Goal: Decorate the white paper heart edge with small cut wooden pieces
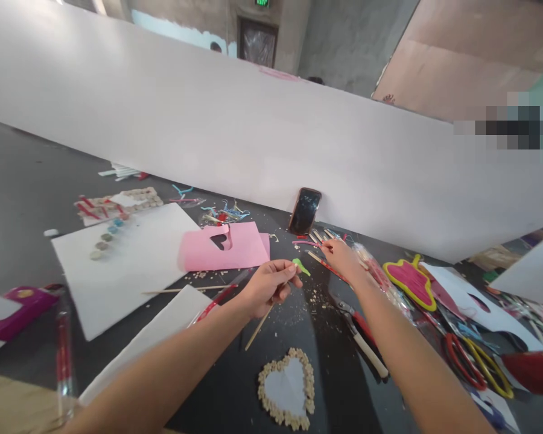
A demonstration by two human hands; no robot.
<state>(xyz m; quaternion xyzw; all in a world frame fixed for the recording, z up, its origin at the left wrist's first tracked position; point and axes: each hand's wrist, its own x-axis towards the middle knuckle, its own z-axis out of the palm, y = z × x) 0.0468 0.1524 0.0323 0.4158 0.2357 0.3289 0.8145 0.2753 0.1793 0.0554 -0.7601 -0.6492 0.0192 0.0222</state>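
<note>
My left hand (271, 284) is closed in a pinch on a small bright green piece (301, 267), thin and leaf-like. A thin wooden stick (259, 328) slants down from beneath that hand; whether the fingers hold it too, I cannot tell. Farther right, my right hand (342, 259) reaches to the back of the table, its fingertips closed at the end of a thin pink strip (304, 242). Several wooden sticks (317, 235) lie beside those fingers. In front of me rests a heart-shaped white piece (286, 386) edged with small wooden discs.
A phone (305, 211) leans against a long white board (235, 120). Pink paper (224, 256) and a white sheet (117, 283) lie left. Pliers (355, 328), scissors (475, 361) and a yellow-edged pink shape (411, 282) lie right. Wood crumbs dot the dark table.
</note>
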